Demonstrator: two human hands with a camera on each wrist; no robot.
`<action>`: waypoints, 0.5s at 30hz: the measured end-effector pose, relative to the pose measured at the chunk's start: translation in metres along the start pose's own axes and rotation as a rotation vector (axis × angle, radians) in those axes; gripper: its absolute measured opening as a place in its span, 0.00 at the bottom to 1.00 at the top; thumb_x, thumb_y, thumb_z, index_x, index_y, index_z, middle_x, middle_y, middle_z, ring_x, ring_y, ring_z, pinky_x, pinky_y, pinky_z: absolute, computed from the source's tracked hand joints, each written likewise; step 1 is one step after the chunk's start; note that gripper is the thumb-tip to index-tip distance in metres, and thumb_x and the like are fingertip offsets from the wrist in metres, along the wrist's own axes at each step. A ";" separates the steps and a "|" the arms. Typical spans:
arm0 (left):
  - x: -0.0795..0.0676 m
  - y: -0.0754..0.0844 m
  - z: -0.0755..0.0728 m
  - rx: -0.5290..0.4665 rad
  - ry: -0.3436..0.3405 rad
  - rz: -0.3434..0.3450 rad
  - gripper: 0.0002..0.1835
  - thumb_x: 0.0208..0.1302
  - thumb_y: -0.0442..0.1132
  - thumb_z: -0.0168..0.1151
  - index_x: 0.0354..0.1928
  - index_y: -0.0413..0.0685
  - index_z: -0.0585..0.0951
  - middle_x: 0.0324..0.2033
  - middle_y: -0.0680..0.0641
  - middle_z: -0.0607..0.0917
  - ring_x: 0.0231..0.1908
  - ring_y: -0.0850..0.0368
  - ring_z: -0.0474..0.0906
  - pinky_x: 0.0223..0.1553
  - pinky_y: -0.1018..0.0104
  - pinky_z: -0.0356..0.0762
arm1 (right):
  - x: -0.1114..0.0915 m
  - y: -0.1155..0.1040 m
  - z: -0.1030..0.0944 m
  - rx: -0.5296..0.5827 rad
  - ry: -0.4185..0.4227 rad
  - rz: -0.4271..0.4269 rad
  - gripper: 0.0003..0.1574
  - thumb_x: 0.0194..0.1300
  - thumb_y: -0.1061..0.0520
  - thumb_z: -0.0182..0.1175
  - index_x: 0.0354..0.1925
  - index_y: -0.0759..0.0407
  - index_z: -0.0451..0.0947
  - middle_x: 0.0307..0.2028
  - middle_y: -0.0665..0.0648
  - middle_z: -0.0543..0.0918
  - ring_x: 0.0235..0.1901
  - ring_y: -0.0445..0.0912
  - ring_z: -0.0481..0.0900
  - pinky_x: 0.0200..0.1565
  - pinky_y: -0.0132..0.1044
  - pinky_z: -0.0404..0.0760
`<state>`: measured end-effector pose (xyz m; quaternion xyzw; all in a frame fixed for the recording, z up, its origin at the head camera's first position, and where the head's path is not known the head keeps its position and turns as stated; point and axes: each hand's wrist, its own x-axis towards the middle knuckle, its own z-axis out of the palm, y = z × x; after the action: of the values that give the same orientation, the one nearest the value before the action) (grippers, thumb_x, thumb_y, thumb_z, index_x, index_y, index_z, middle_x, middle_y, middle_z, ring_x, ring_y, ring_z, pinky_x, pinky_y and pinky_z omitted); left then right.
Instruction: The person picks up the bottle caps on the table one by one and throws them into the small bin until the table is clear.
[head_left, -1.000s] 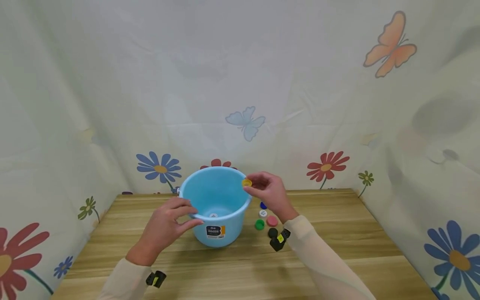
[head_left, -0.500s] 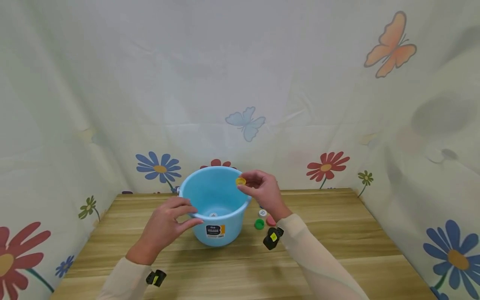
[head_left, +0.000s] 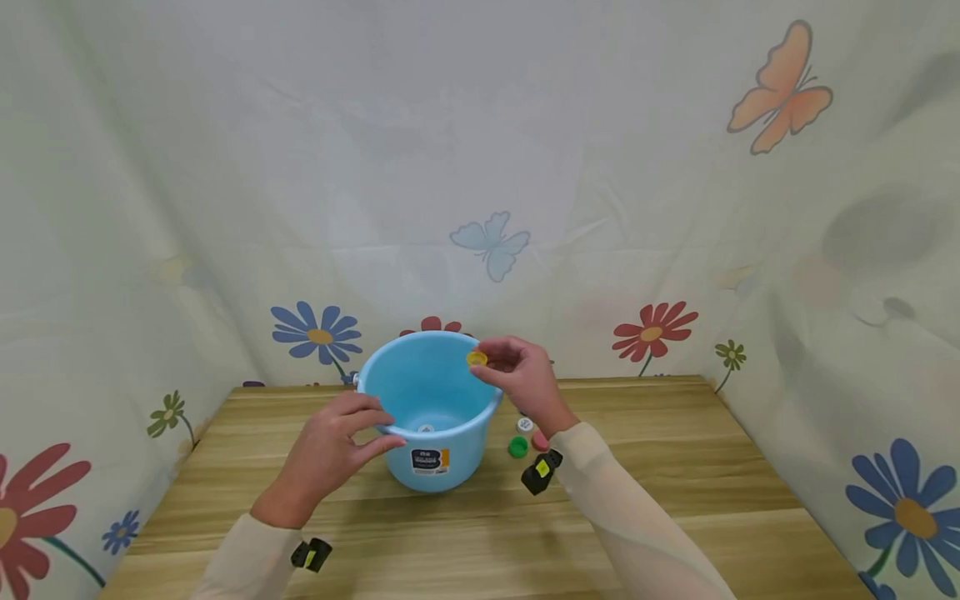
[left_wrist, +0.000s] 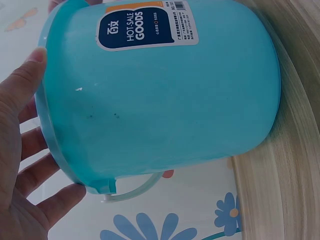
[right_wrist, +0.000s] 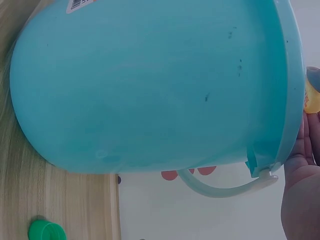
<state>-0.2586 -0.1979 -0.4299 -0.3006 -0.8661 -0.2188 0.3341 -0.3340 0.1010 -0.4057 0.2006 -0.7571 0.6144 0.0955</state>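
Observation:
A light blue bucket [head_left: 467, 458] stands upright on the wooden table. My left hand [head_left: 326, 450] holds its near left rim, thumb on the outside and fingertips over the edge; the left wrist view shows the thumb [left_wrist: 30, 75] against the rim. My right hand [head_left: 527, 385] pinches a yellow bottle cap [head_left: 477, 358] between thumb and fingers, just inside the right rim and above the opening. In the right wrist view the bucket wall hides part of that hand and of the cap. A small white cap [head_left: 426, 429] lies on the bucket's floor.
Right of the bucket, a white cap [head_left: 525, 425], a green cap [head_left: 518, 447] and a pink cap [head_left: 541, 441] lie on the table [head_left: 660, 467]. The bucket's pale handle [right_wrist: 220, 191] hangs down behind. A flowered curtain [head_left: 360, 167] surrounds the table's back and sides.
My right hand has moved left with the yellow cap, from the rim to over the opening. Its wrist now covers the black cap. My left hand stays on the rim.

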 end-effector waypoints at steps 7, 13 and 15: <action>-0.001 -0.001 0.000 0.003 0.009 0.007 0.18 0.41 0.47 0.85 0.35 0.50 0.91 0.35 0.51 0.86 0.40 0.54 0.83 0.38 0.55 0.91 | 0.001 -0.001 0.002 0.022 -0.002 -0.014 0.22 0.61 0.52 0.76 0.52 0.54 0.84 0.49 0.56 0.88 0.46 0.50 0.88 0.52 0.38 0.88; -0.001 0.000 0.000 -0.005 0.002 -0.003 0.18 0.41 0.47 0.85 0.35 0.49 0.91 0.35 0.51 0.87 0.41 0.54 0.83 0.38 0.54 0.91 | 0.001 0.002 0.003 0.020 -0.006 -0.019 0.21 0.61 0.52 0.76 0.52 0.52 0.84 0.49 0.54 0.88 0.46 0.48 0.88 0.52 0.36 0.88; -0.001 0.001 0.001 -0.009 0.000 -0.004 0.19 0.41 0.48 0.85 0.35 0.49 0.91 0.35 0.51 0.87 0.41 0.54 0.83 0.39 0.55 0.91 | 0.000 0.002 0.003 0.015 -0.006 -0.022 0.21 0.61 0.51 0.76 0.52 0.52 0.85 0.49 0.53 0.88 0.45 0.48 0.88 0.52 0.37 0.88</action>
<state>-0.2577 -0.1973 -0.4308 -0.3005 -0.8657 -0.2234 0.3322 -0.3351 0.0981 -0.4083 0.2112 -0.7506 0.6184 0.0984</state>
